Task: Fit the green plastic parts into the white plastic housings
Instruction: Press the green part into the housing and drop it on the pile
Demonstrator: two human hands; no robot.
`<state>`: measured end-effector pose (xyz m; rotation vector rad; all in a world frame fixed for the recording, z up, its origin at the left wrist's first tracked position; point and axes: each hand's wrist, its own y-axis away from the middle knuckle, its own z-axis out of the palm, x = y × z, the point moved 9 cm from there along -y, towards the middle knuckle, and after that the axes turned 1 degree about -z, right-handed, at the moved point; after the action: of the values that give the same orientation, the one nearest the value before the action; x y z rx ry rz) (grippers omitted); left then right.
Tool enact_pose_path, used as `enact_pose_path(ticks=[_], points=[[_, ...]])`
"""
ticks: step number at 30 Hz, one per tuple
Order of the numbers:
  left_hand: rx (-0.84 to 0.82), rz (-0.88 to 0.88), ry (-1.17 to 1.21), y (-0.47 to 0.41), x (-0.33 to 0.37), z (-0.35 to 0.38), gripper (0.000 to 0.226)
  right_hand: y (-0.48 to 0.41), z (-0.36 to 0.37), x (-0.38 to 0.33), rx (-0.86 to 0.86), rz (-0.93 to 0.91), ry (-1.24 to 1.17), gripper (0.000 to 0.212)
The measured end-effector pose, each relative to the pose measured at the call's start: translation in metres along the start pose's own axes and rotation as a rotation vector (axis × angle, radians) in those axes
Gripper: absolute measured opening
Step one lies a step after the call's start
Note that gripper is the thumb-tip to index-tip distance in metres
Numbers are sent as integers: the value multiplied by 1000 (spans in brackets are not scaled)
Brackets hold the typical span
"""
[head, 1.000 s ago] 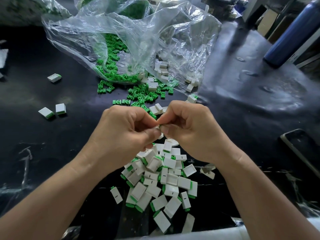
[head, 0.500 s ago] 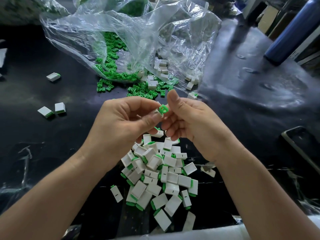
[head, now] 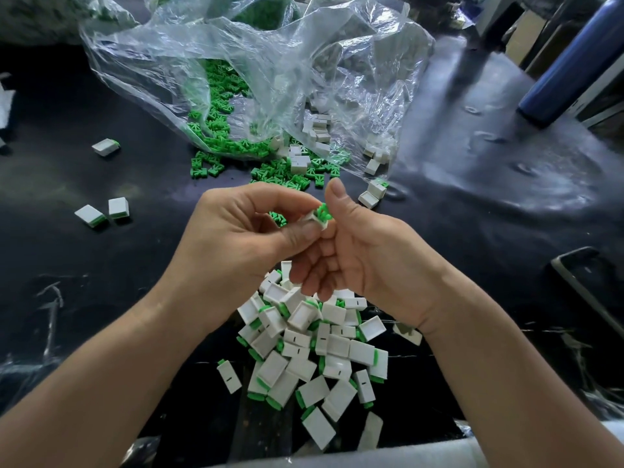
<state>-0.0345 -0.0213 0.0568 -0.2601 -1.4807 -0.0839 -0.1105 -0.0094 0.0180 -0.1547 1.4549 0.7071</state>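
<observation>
My left hand (head: 243,231) pinches a small white housing (head: 315,220) between thumb and fingers, held up over the black table. A green part (head: 323,211) sits at the housing's open end, and my right hand (head: 364,251) pinches it with thumb raised. Below my hands lies a pile of fitted white housings with green ends (head: 314,349). Loose green parts (head: 280,173) spill from a clear plastic bag (head: 256,62) at the back, with loose white housings (head: 315,128) inside it.
Three stray fitted housings (head: 101,211) lie on the left of the black table (head: 489,184). A blue bottle (head: 567,62) stands at the far right. A dark phone-like slab (head: 587,292) lies at the right edge.
My hands have parted from a tight clasp and risen slightly. The green part has come into view at the housing's mouth, and my right thumb has lifted.
</observation>
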Motion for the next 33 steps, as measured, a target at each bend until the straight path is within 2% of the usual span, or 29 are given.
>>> enact_pose_path(ticks=[5, 10, 15, 18, 23, 29, 33], points=[[-55, 51, 37, 3, 7, 7, 22, 1, 0, -2, 17, -42, 17, 58], [-35, 46, 52, 2, 4, 3, 23, -1, 3, 0, 19, -36, 28, 62], [-45, 78, 60, 2, 4, 3, 17, -2, 0, -3, 68, -90, -2, 53], [4, 124, 12, 3, 5, -2, 14, -2, -2, -6, 96, -130, -30, 43], [36, 195, 0, 7, 9, 0, 17, -1, 1, -9, 100, -171, -9, 44], [10, 130, 13, 3, 6, 1, 19, -2, 4, -4, -1, -117, -135, 47], [-13, 33, 60, 1, -5, 1, 16, -3, 0, -1, 29, -93, -117, 43]])
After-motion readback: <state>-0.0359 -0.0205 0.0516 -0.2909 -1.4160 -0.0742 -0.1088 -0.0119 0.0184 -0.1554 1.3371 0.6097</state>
